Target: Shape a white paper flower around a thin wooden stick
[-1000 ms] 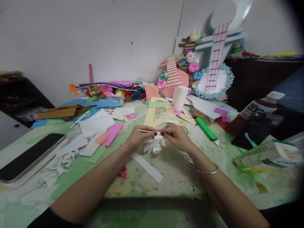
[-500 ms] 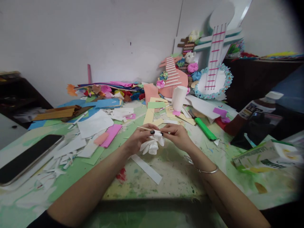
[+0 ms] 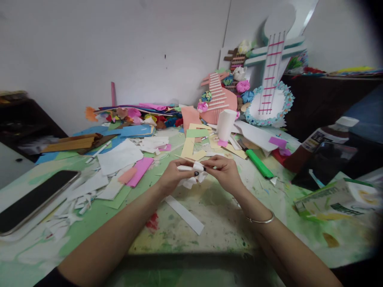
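Paper flower (image 3: 198, 167) between left fingers (image 3: 186, 175), pinched together on it, and right fingers (image 3: 214, 164), pinching its edge.

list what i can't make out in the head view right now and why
Head view: one end of the stick, hidden by the white paper and left hand.
Head view: part of the white paper, behind the left thumb.
Head view: the left end of the phone, cut off by the picture's edge.
Head view: small print on the carton, blurred.

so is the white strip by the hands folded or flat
Flat: the white strip lies straight on the table, no fold visible.
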Demonstrator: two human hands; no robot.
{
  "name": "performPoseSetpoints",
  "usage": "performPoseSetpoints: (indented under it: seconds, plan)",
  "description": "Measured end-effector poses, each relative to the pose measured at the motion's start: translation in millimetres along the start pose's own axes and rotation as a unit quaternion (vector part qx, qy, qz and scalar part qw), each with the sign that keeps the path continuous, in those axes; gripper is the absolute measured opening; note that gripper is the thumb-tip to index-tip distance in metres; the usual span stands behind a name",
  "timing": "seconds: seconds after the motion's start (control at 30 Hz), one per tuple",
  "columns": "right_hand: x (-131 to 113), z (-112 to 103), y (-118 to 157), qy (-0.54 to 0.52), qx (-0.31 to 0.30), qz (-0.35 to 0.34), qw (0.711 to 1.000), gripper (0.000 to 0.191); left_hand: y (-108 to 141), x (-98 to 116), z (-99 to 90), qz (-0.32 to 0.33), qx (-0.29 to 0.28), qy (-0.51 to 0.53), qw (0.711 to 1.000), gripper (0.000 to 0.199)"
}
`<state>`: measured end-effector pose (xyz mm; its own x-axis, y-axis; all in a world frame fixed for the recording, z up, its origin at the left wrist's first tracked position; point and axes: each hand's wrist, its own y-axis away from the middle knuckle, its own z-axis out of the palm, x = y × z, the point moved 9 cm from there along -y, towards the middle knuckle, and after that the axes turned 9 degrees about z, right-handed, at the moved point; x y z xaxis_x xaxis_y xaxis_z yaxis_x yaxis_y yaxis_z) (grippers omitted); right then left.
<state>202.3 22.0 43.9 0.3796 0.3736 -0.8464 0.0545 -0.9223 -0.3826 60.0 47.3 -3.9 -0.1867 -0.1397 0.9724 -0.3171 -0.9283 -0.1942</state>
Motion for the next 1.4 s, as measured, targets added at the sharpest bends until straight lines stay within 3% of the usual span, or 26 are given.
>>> performPoseSetpoints:
  seconds: [0.1, 0.27, 0.37, 0.53, 0.73, 0.9, 1.13, 1.4]
  plan:
    - [-7.1, -0.9, 3.5, 0.03, 0.025, -0.034, 0.999, 0.018, -0.3, 3.0, -0.1, 0.004, 0.013, -0.001, 1.0, 0.031]
    - [-26.4, 3.2, 14.9, 0.108, 0.08, -0.122, 0.983, 0.019, -1.5, 13.3, -10.3, 0.055, 0.082, -0.06, 0.993, 0.027]
    - [-31.2, 5.8, 18.2, 0.129, 0.085, -0.143, 0.978, 0.021, -2.9, 11.9, -11.2, 0.056, 0.075, -0.062, 0.994, 0.026]
    - [-26.2, 8.3, 12.8, 0.127, 0.014, -0.103, 0.986, 0.024, -3.4, 12.6, -7.3, 0.056, 0.036, -0.062, 0.996, 0.027]
    - [-23.3, 14.9, 8.6, 0.157, -0.048, -0.091, 0.982, 0.035, -2.4, 18.8, -7.3, 0.065, 0.042, -0.083, 0.994, 0.026]
    - [-23.1, 13.3, 8.7, 0.153, -0.029, -0.101, 0.983, 0.032, -3.3, 17.8, -5.8, 0.059, 0.023, -0.09, 0.994, 0.026]
    - [-17.7, 5.2, 6.9, 0.146, 0.011, -0.077, 0.986, 0.025, -3.1, 6.6, -3.5, 0.041, -0.002, 0.013, 0.999, 0.031]
    - [-10.1, 3.1, 5.5, 0.114, 0.022, -0.051, 0.992, 0.025, -0.7, -1.4, -6.0, -0.011, 0.031, 0.023, 0.999, 0.039]
